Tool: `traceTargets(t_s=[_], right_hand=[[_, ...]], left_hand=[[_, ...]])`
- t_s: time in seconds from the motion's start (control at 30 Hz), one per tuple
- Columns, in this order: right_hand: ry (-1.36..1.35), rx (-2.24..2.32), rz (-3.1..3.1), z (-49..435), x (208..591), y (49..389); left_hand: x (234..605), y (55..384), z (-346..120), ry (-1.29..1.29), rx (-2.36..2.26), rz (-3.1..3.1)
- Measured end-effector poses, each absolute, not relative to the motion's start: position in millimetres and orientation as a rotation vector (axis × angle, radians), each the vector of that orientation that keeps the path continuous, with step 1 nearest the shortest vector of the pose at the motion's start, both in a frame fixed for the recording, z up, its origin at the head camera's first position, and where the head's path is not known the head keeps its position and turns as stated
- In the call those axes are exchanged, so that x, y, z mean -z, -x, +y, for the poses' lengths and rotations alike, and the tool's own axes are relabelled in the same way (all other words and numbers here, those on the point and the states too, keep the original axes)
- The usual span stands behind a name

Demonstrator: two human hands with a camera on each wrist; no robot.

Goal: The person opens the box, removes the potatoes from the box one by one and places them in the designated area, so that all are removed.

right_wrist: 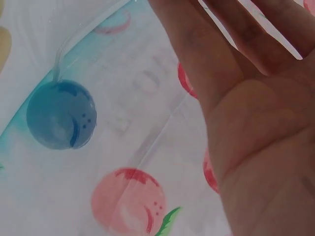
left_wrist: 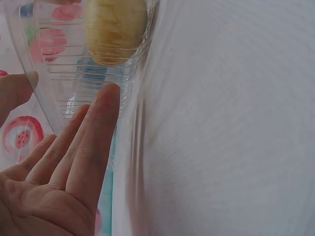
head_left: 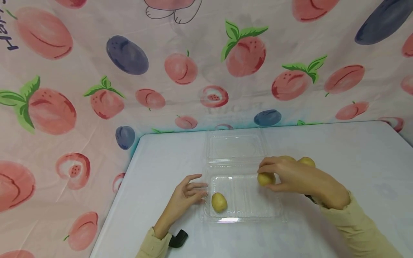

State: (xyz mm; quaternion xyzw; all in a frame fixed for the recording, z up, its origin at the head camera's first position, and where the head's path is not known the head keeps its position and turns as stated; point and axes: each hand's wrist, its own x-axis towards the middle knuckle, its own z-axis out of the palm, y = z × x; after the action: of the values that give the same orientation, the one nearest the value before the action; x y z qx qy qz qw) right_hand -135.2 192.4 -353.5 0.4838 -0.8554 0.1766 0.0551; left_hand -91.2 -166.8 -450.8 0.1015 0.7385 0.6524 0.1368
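Observation:
A clear plastic clamshell container (head_left: pixel 246 202) lies on the table with its lid (head_left: pixel 235 147) folded back toward the wall. One yellow potato (head_left: pixel 219 202) sits inside at the front left. Above the container's right part, my right hand (head_left: pixel 288 175) pinches a second potato (head_left: pixel 266 179) between thumb and fingers. That grip lies outside the right wrist view, where mostly the palm (right_wrist: pixel 266 132) shows. At the container's left side is my left hand (head_left: pixel 184 195), fingers extended. The left wrist view shows its fingertips right at the ribbed side wall and the thumb at the rim.
Beyond the right hand, two more potatoes, one at the right (head_left: pixel 307 162) and one mostly hidden (head_left: pixel 288 158), lie on the white table (head_left: pixel 355 157). A fruit-print cloth (head_left: pixel 200 43) hangs behind the table and along its left side.

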Motion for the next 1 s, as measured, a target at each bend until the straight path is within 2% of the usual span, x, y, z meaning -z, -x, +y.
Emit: traceTargets(t_s=[0.5, 1.0], right_hand=[[-1.283, -0.464, -2.786, 211, 350, 131], [-1.262, -0.476, -2.753, 236, 357, 137]], left_hand=[[450, 92, -167, -0.320, -1.900, 2.129], [450, 91, -167, -0.295, -1.896, 2.119]])
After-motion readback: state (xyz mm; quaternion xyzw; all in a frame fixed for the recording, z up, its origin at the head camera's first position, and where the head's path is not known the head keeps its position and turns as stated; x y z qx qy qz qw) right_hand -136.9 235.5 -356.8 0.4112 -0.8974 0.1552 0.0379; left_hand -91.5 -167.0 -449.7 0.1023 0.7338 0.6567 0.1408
